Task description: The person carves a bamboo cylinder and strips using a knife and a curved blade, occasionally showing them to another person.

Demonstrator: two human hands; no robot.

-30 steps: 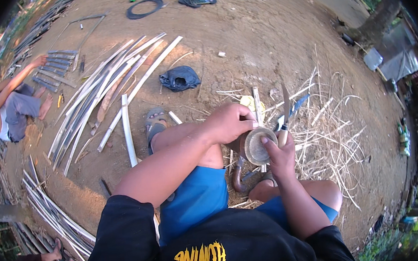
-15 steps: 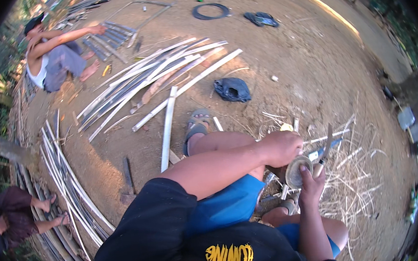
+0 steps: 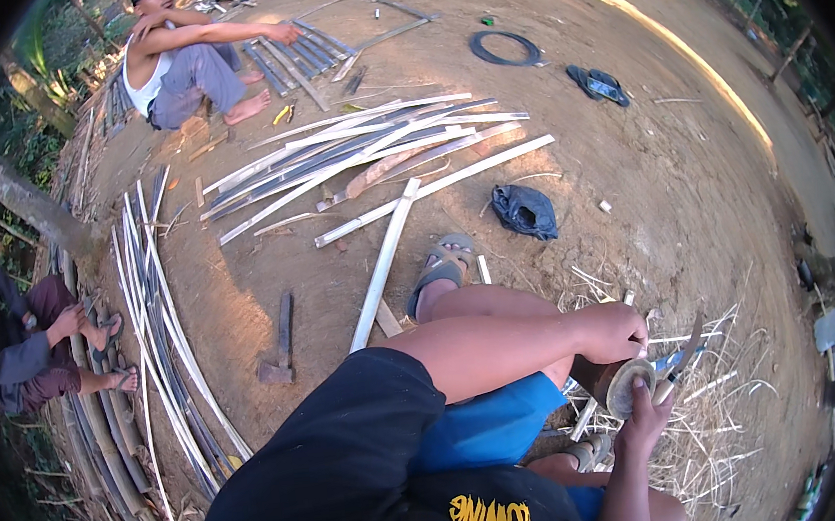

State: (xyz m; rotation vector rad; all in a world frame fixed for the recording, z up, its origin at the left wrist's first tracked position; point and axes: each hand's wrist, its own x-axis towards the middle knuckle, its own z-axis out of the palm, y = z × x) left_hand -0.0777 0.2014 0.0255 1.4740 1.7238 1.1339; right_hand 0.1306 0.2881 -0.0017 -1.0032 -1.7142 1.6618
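Observation:
My right hand [image 3: 644,424] is closed round the handle of a knife [image 3: 690,350], whose curved blade points up and away. Its thumb also presses on the pale round end of a brown cylinder-shaped thing [image 3: 633,388], whose kind I cannot make out. Reaching across from the left, my left hand [image 3: 610,332] is closed just above that cylinder, fingertips pinched together; what they hold, if anything, is hidden. Beneath and beyond both hands lie thin pale shavings [image 3: 707,444] on the ground.
Long split strips [image 3: 377,154] lie ahead, with more strips [image 3: 162,325] to the left. A hammer-like tool [image 3: 280,344] rests on the soil. Further off are a black bag [image 3: 523,212], a coil [image 3: 505,48] and sandals [image 3: 599,85]. One person [image 3: 197,61] sits far left, another [image 3: 28,338] nearer.
The whole view has swung left, so the scene sits further right and more of both people shows. Both hands keep nearly the same hold on the knife and cylinder.

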